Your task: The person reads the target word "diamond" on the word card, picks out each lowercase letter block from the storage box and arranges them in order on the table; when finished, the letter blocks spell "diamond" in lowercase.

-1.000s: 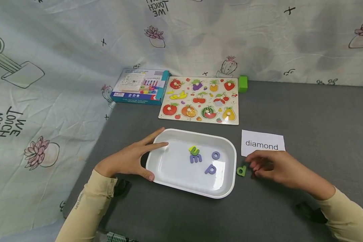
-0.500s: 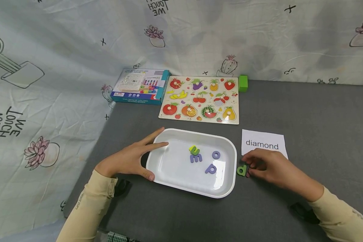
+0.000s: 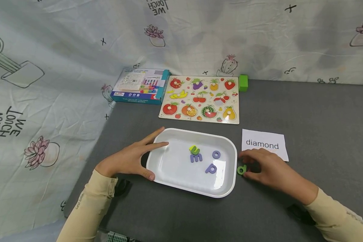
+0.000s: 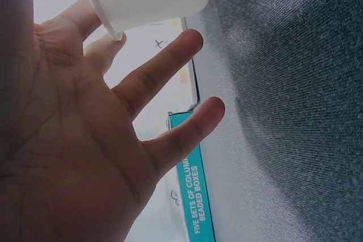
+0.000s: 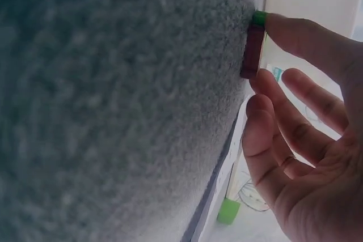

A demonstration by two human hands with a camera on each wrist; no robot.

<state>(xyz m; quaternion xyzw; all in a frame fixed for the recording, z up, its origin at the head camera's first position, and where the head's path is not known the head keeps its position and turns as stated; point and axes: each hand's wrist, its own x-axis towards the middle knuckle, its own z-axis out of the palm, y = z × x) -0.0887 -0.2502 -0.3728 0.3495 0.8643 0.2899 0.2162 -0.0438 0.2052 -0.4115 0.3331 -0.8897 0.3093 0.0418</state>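
Note:
A white tray (image 3: 172,164) holds several loose letters: a yellow-green one (image 3: 195,150), a purple m (image 3: 196,158), a purple o (image 3: 216,154) and another purple letter (image 3: 211,168). My left hand (image 3: 128,159) rests with spread, straight fingers at the tray's left end, thumb at the near rim. Right of the tray, a green d (image 3: 241,170) lies on the table. Beside it my right hand (image 3: 270,169) pinches a dark red piece (image 5: 253,52) between thumb and index finger, low at the tabletop; its letter shape is hidden in the head view.
A card printed "diamond" (image 3: 263,144) lies just beyond my right hand. Farther back are a fruit peg puzzle (image 3: 204,98), a blue-and-white box (image 3: 139,85) and a green block (image 3: 243,83), near the patterned cloth (image 3: 193,33).
My right hand has slid left with the red piece, up close to the green d. More of the word card now shows. The left hand and the tray have stayed put.

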